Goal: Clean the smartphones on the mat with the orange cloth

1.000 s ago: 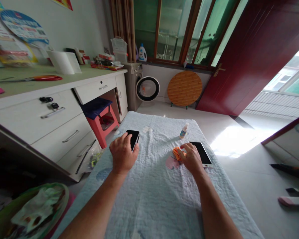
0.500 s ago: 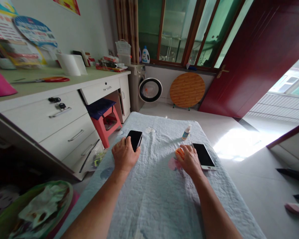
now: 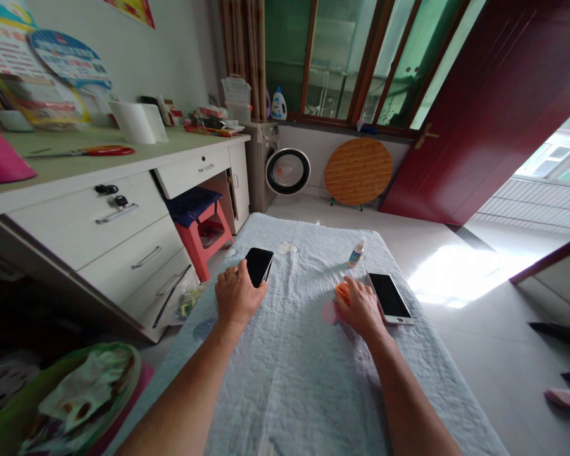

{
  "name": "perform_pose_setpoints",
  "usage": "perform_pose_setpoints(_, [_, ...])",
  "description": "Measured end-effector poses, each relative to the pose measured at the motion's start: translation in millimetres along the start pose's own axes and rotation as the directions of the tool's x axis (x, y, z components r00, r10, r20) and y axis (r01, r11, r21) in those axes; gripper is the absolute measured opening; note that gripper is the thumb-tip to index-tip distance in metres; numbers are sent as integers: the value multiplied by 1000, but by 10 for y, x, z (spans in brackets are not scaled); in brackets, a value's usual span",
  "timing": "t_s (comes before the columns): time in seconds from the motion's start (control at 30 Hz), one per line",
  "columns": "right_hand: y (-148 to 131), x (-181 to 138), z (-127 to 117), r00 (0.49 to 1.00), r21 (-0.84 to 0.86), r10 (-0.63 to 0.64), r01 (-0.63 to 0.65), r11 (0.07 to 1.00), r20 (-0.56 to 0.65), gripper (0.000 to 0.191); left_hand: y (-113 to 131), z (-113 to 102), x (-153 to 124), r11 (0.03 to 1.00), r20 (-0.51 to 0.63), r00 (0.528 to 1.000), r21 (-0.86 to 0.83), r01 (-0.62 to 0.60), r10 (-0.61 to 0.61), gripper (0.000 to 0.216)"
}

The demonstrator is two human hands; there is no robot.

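Reaches straight out over the blue cover (image 3: 285, 361) with palms down. Hugs the black phone (image 3: 259, 265) on it between thumb and bent fingers of the left hand (image 3: 239, 294). Bunches the orange rag (image 3: 342, 291) under the curled right hand (image 3: 361, 308), just beside the white phone (image 3: 389, 296).

- The counter (image 3: 285, 386) is draped in a pale blue quilted cloth (image 3: 304, 348), wrinkled in places, with a pink patch at two o'clock and a darker blue one at nine.
- At eleven, a black phone (image 3: 258, 264), screen up; whether it lies flat is unclear.
- At one, a small spray bottle (image 3: 355, 254) stands upright.
- Also at one, nearer the middle, a crumpled orange cloth (image 3: 342, 291), partly hidden.
- At two, near the edge, a white-framed phone (image 3: 390, 296), screen up.
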State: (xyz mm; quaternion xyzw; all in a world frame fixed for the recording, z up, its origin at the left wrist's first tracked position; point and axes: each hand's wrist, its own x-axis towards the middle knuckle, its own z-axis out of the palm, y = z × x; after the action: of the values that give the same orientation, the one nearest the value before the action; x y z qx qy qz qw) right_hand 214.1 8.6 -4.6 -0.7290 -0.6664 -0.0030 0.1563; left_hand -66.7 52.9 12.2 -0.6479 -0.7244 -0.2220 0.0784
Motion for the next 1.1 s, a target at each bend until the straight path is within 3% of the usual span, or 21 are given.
perform_pose_setpoints(0.2, [-6,1,-21,1000,-16,-11,11,1000,9,40,32,-77,0,997,-89,995,-59,-49,44,60])
perform_pose_setpoints(0.4, [-26,8,-72,998,43,-27,29,999,-55,33,238,-196,-147,934,-166,958,-235,-270,236,59])
perform_pose_setpoints(0.5, [-25,18,-85,998,96,-56,59,994,-35,22,360,-156,-284,885,-119,948,-338,-319,296,60])
perform_pose_setpoints(0.6, [-14,29,-88,997,138,-72,73,988,-14,23,438,-75,-390,851,-37,939,-412,-325,341,60])
perform_pose_setpoints(0.87, [-47,41,-54,995,364,-6,42,931,-101,23,477,14,-436,851,95,933,-450,-271,347,58])
perform_pose_setpoints(1.1, [-67,44,-25,997,265,-20,39,963,-74,21,504,7,-451,860,124,932,-441,-257,342,57])
